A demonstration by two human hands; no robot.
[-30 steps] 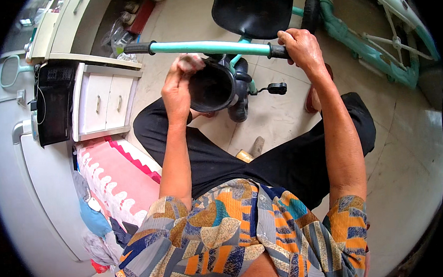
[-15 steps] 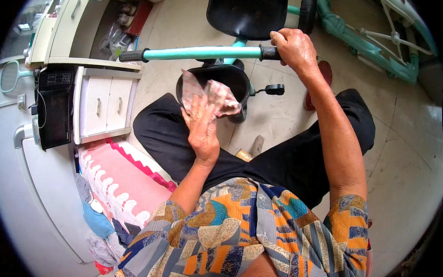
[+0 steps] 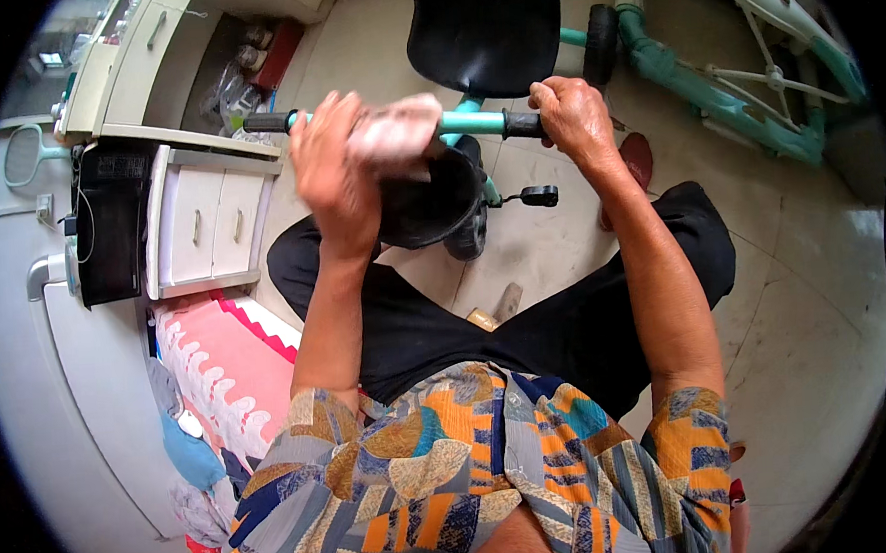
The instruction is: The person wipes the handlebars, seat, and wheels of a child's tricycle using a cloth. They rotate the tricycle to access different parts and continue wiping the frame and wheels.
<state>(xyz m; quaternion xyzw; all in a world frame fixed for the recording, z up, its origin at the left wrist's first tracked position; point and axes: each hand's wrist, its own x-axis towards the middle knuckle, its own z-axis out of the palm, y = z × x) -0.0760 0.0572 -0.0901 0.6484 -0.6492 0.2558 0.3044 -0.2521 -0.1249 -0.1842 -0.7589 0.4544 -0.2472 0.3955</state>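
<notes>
— What is held by the left grip [image 3: 338,177]?
— A pale pink cloth [image 3: 400,134] is clamped there, bunched to the right of the fingers, whose exact placing is blurred.

— And by the right grip [image 3: 577,119]?
— The right end of a teal handlebar [image 3: 473,123] is clasped, with part of a black sleeve [image 3: 521,124] left exposed just to the left of that grip.

— Where is the cloth seen against the bar?
— Over its middle, between the two grips; whether the bar is touched cannot be told. The bar's opposite black end [image 3: 267,122] is shown to the left of the left grip.

— What else is framed close by?
— An open-mouthed black basket [image 3: 430,217] is pictured right of the left grip and nearer the body. A black seat [image 3: 485,29] is set beyond both grips, and a black pedal [image 3: 539,196] is seen bodyward of the right one.

— And farther out?
— A white cabinet [image 3: 214,208] is placed well left of the left grip; a teal metal frame [image 3: 724,102] is caught right of the right grip.
</notes>
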